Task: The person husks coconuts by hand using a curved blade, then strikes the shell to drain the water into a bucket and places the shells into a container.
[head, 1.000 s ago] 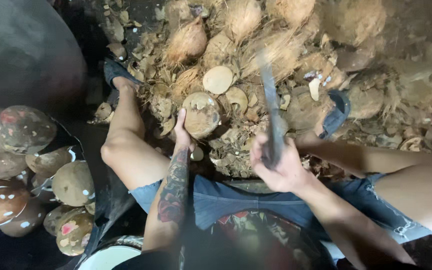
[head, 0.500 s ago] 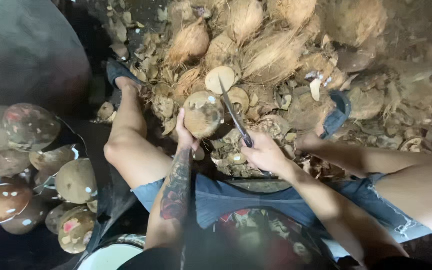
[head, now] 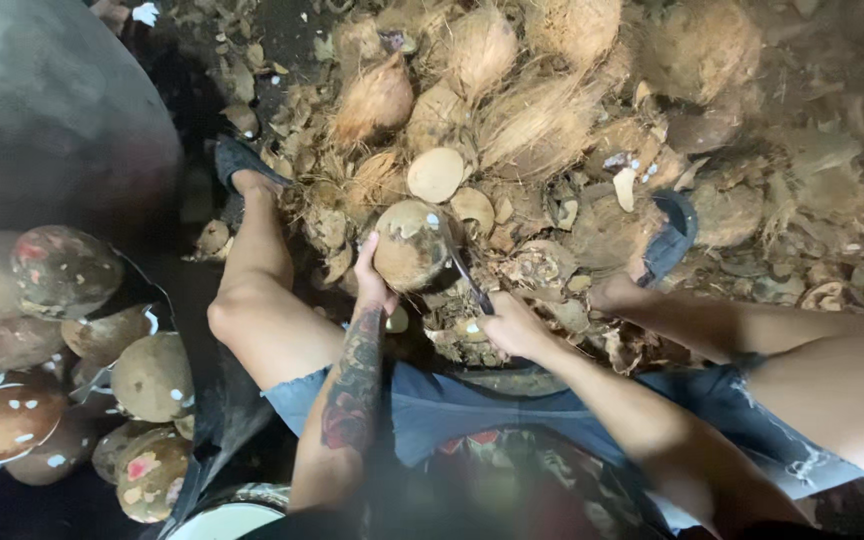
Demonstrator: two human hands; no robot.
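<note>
Gripping coconut (head: 410, 245), left hand (head: 369, 285), knife (head: 464, 268) touching

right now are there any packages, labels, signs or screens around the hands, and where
None in view: no package, label, sign or screen.
Left hand steadies a round brown husked coconut.
Right hand grips a dark long-bladed knife against it.
Peeled, paint-dabbed coconuts lie heaped at left.

Seated figure, knees spread: the tattooed left forearm extends forward between the legs, its left hand (head: 370, 285) with fingers cupped upward and thumb raised, while the right hand (head: 512, 325), at the end of a bent right arm, is closed in a fist, knuckles up.
</note>
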